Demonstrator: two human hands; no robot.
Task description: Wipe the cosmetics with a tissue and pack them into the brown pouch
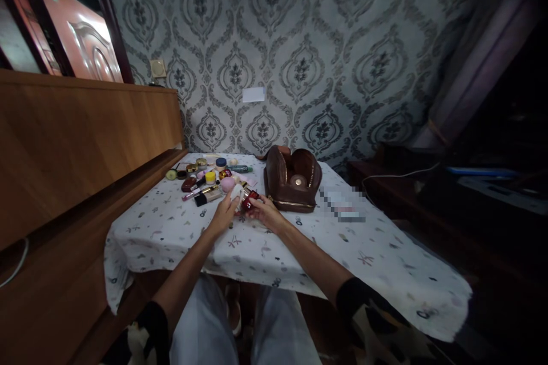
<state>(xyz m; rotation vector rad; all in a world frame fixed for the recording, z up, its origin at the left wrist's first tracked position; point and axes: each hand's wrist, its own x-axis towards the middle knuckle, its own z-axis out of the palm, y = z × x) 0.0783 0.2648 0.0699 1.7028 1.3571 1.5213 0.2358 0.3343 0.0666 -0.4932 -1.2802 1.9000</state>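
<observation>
Over the table's near side, my right hand is closed on a small dark-red bottle. My left hand meets it from the other side, its fingers closed on a crumpled white wipe pressed near the bottle. A brown cosmetic bag stands just right of the hands with its top unzipped and open. Beyond my left hand lie a pink sponge, a yellow-lidded jar, a black-capped foundation bottle and a brown oval case.
More jars and tubes sit farther back, among them a dark-blue-lidded jar and a green-tipped tube. A patterned white cloth covers the table. A blurred-out flat object lies right of the bag. A wooden cabinet borders the left side.
</observation>
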